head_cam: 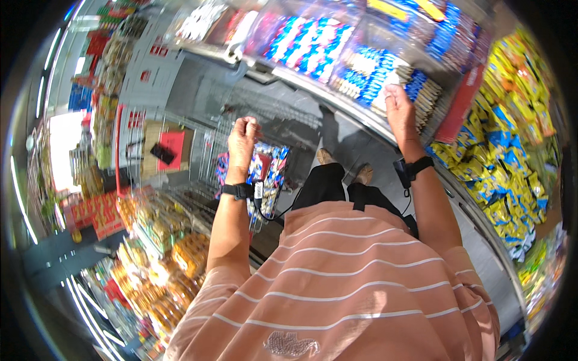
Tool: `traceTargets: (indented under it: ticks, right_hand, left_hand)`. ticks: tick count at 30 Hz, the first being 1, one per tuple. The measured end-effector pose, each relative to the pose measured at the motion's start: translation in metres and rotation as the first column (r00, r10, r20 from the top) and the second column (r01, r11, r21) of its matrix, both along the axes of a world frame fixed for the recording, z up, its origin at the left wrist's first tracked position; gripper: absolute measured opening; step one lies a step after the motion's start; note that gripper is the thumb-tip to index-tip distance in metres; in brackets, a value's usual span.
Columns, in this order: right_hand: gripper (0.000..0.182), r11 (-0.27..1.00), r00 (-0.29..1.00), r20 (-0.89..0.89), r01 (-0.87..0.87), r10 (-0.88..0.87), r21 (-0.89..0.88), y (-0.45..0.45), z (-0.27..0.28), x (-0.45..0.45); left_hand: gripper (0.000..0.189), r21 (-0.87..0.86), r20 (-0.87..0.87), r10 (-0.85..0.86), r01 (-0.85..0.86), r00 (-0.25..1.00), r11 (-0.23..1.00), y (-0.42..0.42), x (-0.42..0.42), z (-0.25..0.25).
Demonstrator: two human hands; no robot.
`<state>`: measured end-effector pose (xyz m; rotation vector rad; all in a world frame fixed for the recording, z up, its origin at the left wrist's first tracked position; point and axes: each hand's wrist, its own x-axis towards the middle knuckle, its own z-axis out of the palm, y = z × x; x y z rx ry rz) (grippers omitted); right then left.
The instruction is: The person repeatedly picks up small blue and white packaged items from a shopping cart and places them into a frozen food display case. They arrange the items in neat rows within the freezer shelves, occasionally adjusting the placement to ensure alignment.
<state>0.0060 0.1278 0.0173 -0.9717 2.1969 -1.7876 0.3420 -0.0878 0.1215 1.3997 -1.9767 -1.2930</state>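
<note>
My right hand (399, 108) is over a clear bin of small blue-and-white wrapped snacks (361, 74), its fingers bent together near the wrappers; whether something small is pinched there cannot be told. My left hand (244, 135) is raised above a wire shopping cart (212, 140), fingers curled, with no item plainly seen in it. Below that hand, colourful small packets (275, 167) lie piled in the cart. A black strap with a small device and cable is around each wrist. Another bin of blue, white and red wrapped sweets (311, 40) adjoins the first one.
Yellow and blue snack bags (505, 180) are heaped at the right beyond a metal counter edge (469, 216). Packaged baked goods (158, 270) fill a display at the lower left. A dark phone (162, 154) lies on a red sheet over a cardboard box (149, 169).
</note>
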Motion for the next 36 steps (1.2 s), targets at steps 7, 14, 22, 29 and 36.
traceTargets:
  ticks: [7,14,22,29,36]
  right_hand:
    - [0.019,0.93,0.917,0.173,-0.367,0.359,0.016,-0.064,0.08,0.074]
    - [0.021,0.704,0.568,0.574,-0.709,0.59,-0.023,-0.122,0.103,0.19]
    - [0.021,0.597,0.406,0.737,-0.803,0.54,0.004,-0.162,0.068,0.289]
    - [0.02,0.608,0.444,0.781,-0.787,0.439,0.106,-0.175,0.065,0.328]
    - [0.02,0.62,0.502,0.75,-0.769,0.431,0.158,-0.174,0.059,0.335]
  left_hand:
    - [0.028,0.193,0.094,0.359,-0.37,0.929,0.909,-0.034,0.191,-0.052]
    - [0.031,0.369,0.318,0.246,-0.358,0.916,0.858,-0.032,0.262,-0.115]
    - [0.035,0.38,0.363,-0.058,-0.091,0.93,0.92,-0.042,0.249,-0.202]
    - [0.056,0.353,0.43,-0.054,-0.113,0.901,0.929,-0.056,0.195,-0.247]
    - [0.06,0.352,0.442,-0.016,-0.157,0.897,0.923,-0.051,0.182,-0.275]
